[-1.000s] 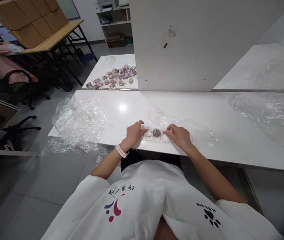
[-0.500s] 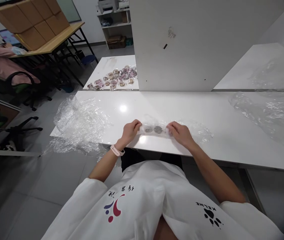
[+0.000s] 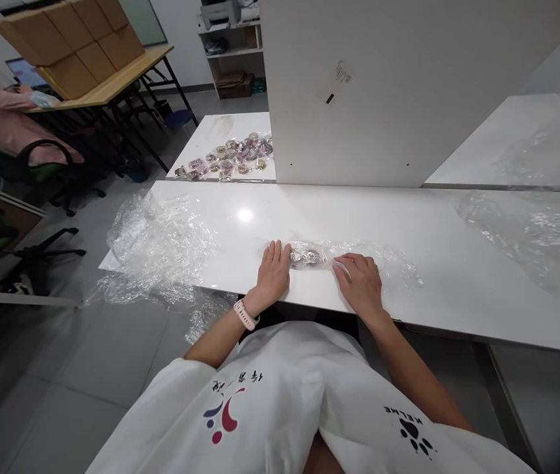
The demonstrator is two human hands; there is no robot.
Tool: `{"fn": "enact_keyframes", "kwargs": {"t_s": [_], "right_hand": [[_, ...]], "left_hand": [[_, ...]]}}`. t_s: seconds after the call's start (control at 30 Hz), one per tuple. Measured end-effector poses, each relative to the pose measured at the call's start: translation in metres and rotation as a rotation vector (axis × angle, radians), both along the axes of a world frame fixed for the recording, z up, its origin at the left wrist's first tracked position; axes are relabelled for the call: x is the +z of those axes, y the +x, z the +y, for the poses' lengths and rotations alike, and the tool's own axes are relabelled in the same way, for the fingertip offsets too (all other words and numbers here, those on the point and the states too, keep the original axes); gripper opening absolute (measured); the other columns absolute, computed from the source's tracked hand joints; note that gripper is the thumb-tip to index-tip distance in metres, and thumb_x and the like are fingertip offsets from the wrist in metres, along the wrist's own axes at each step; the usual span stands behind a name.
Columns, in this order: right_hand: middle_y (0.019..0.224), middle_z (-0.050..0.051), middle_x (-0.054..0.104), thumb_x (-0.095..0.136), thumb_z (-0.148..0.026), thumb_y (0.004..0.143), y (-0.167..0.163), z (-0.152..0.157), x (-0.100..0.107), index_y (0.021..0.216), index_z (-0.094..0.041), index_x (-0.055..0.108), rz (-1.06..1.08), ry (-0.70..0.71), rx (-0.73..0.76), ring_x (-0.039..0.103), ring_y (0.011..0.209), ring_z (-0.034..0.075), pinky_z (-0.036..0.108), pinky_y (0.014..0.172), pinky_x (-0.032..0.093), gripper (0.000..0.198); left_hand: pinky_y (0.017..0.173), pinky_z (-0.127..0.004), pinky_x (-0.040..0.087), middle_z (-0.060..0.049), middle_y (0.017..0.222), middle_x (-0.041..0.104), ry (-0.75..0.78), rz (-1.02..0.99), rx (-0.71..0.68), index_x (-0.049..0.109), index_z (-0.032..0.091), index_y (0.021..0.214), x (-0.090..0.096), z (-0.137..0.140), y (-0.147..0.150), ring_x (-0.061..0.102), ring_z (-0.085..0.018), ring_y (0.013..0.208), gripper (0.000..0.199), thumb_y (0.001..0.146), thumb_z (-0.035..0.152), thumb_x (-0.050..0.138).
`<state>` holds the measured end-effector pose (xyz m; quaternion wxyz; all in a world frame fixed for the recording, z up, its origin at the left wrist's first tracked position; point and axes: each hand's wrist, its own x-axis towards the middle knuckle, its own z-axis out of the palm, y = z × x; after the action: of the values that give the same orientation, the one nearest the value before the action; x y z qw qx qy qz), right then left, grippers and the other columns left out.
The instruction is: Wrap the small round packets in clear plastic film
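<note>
Small round dark items in clear plastic wrap [image 3: 305, 255] lie on the white table [image 3: 358, 214], between my two hands. My left hand [image 3: 274, 270] rests flat at the left end of the wrapped items, its fingers stretched out. Just right of them, my right hand [image 3: 359, 280] has its fingers bent and apart over the loose end of the wrap. From there a length of clear plastic film [image 3: 391, 260] spreads to the right across the tabletop. What the round items are cannot be made out.
Crumpled clear film [image 3: 156, 243] is heaped at the table's left end, partly hanging over. More film [image 3: 541, 234] lies at right. Several wrapped round items [image 3: 235, 155] lie on the farther white table. A tall white panel [image 3: 343, 131] rises behind. A person in pink [image 3: 3, 122] sits far left.
My left hand has gone from a pinch to lying flat. My right hand has loosened its pinch and sits slightly lower. The wrapped items now lie on the table.
</note>
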<state>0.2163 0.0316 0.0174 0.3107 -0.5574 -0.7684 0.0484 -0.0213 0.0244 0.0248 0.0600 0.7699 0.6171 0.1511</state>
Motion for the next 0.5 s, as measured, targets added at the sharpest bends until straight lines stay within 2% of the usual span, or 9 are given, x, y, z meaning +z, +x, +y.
{"fn": "enact_keyframes", "kwargs": {"t_s": [0.07,0.17,0.27,0.37,0.43,0.5], "right_hand": [[0.115,0.012,0.067,0.048,-0.033,0.097,0.002,-0.007,-0.005,0.111,-0.019,0.071,0.091,-0.047,0.019,0.056,0.105,0.027,0.042,0.093,0.047,0.030],[0.121,0.012,0.066,0.048,-0.039,0.097,0.003,-0.010,-0.008,0.115,-0.020,0.069,0.238,-0.102,-0.058,0.057,0.110,0.027,0.045,0.095,0.049,0.034],[0.124,0.016,0.064,0.049,-0.049,0.095,0.006,-0.010,-0.007,0.123,-0.018,0.066,0.358,-0.180,-0.211,0.059,0.111,0.029,0.049,0.094,0.051,0.045],[0.131,0.018,0.062,0.051,-0.059,0.092,0.010,-0.007,-0.005,0.134,-0.018,0.060,0.551,-0.370,-0.300,0.061,0.114,0.031,0.053,0.099,0.050,0.059],[0.140,0.016,0.057,0.054,-0.064,0.090,0.011,-0.003,-0.002,0.142,-0.022,0.054,0.765,-0.506,-0.275,0.058,0.124,0.030,0.051,0.105,0.048,0.067],[0.145,0.012,0.054,0.051,-0.069,0.090,0.011,0.000,0.003,0.146,-0.025,0.048,0.981,-0.608,-0.154,0.054,0.131,0.028,0.048,0.107,0.048,0.071]], "left_hand": [[0.122,-0.053,0.029,-0.022,0.156,0.039,-0.068,-0.075,0.093,0.041,0.005,0.147,-0.010,0.008,0.004,0.026,-0.031,0.151,0.059,0.088,0.003,0.035],[0.120,-0.053,0.034,-0.015,0.151,0.049,-0.068,-0.305,0.221,0.053,0.013,0.141,-0.015,0.023,0.009,0.033,-0.029,0.149,0.054,0.091,0.005,0.034],[0.113,-0.048,0.043,-0.011,0.137,0.063,-0.058,-0.677,0.358,0.064,0.018,0.128,-0.006,0.030,0.014,0.045,-0.027,0.142,0.046,0.094,0.008,0.035],[0.097,-0.042,0.054,-0.010,0.120,0.070,-0.187,-1.122,0.469,0.063,0.019,0.129,0.011,0.033,0.020,0.064,-0.024,0.116,0.040,0.094,0.013,0.044],[0.089,-0.036,0.056,-0.009,0.113,0.071,-0.335,-1.411,0.454,0.061,0.019,0.132,0.021,0.035,0.028,0.069,-0.019,0.099,0.040,0.094,0.016,0.050],[0.088,-0.032,0.056,-0.008,0.112,0.070,-0.479,-1.663,0.345,0.062,0.020,0.129,0.027,0.034,0.041,0.068,-0.015,0.094,0.038,0.092,0.018,0.055]]}}
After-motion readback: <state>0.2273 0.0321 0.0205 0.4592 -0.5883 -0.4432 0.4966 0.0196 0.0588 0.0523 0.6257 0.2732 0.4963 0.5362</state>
